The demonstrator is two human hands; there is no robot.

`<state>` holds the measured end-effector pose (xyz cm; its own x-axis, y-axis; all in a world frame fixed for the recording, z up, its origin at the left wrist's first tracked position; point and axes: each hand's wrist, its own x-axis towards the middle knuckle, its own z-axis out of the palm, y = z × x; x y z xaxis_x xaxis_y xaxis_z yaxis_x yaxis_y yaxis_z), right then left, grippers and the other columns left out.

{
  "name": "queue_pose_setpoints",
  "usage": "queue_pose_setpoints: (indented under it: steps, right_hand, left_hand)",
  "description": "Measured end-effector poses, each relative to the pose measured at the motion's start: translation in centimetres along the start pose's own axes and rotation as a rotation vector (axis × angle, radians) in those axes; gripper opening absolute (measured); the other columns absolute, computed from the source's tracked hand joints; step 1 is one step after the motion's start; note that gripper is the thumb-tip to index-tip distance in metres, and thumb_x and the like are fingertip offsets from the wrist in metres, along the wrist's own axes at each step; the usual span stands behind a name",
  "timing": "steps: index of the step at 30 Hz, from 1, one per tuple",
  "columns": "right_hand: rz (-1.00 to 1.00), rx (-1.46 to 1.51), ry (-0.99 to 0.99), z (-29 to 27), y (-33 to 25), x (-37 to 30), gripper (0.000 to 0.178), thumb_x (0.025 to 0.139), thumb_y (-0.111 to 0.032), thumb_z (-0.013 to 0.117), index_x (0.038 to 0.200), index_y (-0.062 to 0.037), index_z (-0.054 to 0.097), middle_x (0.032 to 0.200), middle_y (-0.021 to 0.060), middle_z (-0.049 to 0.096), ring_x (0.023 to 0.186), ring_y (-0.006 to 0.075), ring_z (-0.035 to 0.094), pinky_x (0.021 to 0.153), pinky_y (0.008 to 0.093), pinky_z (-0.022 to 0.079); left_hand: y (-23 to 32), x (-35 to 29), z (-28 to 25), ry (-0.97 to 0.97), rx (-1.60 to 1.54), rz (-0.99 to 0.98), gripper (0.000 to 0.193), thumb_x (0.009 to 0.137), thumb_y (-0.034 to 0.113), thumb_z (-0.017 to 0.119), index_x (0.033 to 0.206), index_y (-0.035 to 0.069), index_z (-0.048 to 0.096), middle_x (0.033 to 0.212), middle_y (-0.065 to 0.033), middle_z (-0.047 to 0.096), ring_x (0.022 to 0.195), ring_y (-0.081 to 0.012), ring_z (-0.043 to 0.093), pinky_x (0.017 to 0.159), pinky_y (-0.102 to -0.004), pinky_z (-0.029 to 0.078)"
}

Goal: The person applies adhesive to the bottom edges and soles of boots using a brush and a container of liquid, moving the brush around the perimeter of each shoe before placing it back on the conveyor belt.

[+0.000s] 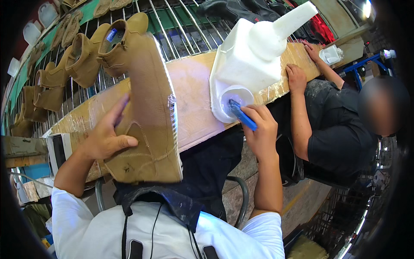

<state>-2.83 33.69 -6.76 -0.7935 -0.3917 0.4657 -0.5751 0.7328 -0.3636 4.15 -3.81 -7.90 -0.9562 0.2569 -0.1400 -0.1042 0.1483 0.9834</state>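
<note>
A tall tan boot [151, 103] stands upright before me, its stitched side facing me and a pale edge with ragged white stitching along its right. My left hand [108, 136] grips it from the left, with the thumb across its front and the fingertips partly hidden. In my right hand [264, 129] is a blue-handled brush [245, 117]. The brush's lower end dips into the round cup [225, 115] at the base of a white plastic container [246, 60]. Something pale and shiny lines that cup; the brush's tip is hard to make out.
The cardboard-covered bench [189, 77] crosses before me. Several tan boots [82, 56] hang over a metal rack [185, 26] at the far left; dark footwear [241, 11] lies beyond the container. A co-worker [340, 125] sits close on the right, both hands on the bench.
</note>
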Motion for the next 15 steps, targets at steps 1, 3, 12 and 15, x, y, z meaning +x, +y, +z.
queue_pose_setpoints:
  steps: [1, 3, 12, 15]
  right_hand:
    - [0.032, 0.047, 0.028, -0.2, -0.2, -0.3, 0.019, 0.075, 0.001, 0.067, 0.093, -0.001, 0.066, 0.086, 0.0143, 0.063, 0.08, 0.0322, 0.061, 0.071, 0.0349, 0.05]
    - [0.245, 0.27, 0.102, 0.1, -0.6, -1.6, 0.012, 0.081, -0.002, 0.067, 0.092, 0.0024, 0.065, 0.08, 0.0114, 0.063, 0.074, 0.024, 0.062, 0.067, 0.0303, 0.048]
    - [0.638, 1.495, 0.187, 2.1, -5.8, 1.2, 0.02, 0.09, -0.019, 0.06, 0.096, -0.0003, 0.06, 0.084, 0.0093, 0.065, 0.069, 0.0148, 0.059, 0.061, 0.0276, 0.044]
    - [0.602, 1.534, 0.183, 2.2, -6.8, 3.5, 0.02, 0.089, -0.018, 0.062, 0.096, 0.001, 0.06, 0.083, 0.0099, 0.065, 0.069, 0.0145, 0.059, 0.062, 0.0273, 0.045]
  left_hand:
    - [-0.5, -0.5, 0.4, -0.018, -0.059, -0.051, 0.113, 0.07, 0.04, 0.083, 0.151, -0.001, 0.015, 0.152, -0.0187, 0.029, 0.141, -0.0281, 0.027, 0.114, -0.0433, 0.02]
    - [-1.2, -1.1, 1.0, -0.059, -0.138, -0.122, 0.109, 0.072, 0.037, 0.081, 0.15, -0.001, 0.017, 0.15, -0.0185, 0.031, 0.14, -0.028, 0.03, 0.114, -0.044, 0.02]
    - [0.9, -2.0, 3.3, -0.224, -0.159, -0.142, 0.102, 0.075, 0.02, 0.082, 0.151, 0.001, 0.017, 0.141, -0.0161, 0.044, 0.123, -0.0219, 0.049, 0.103, -0.0349, 0.041]
    - [1.6, -2.4, 3.5, -0.267, -0.079, -0.107, 0.102, 0.075, 0.02, 0.083, 0.151, 0.002, 0.017, 0.135, -0.0157, 0.05, 0.119, -0.0207, 0.053, 0.101, -0.0344, 0.042]
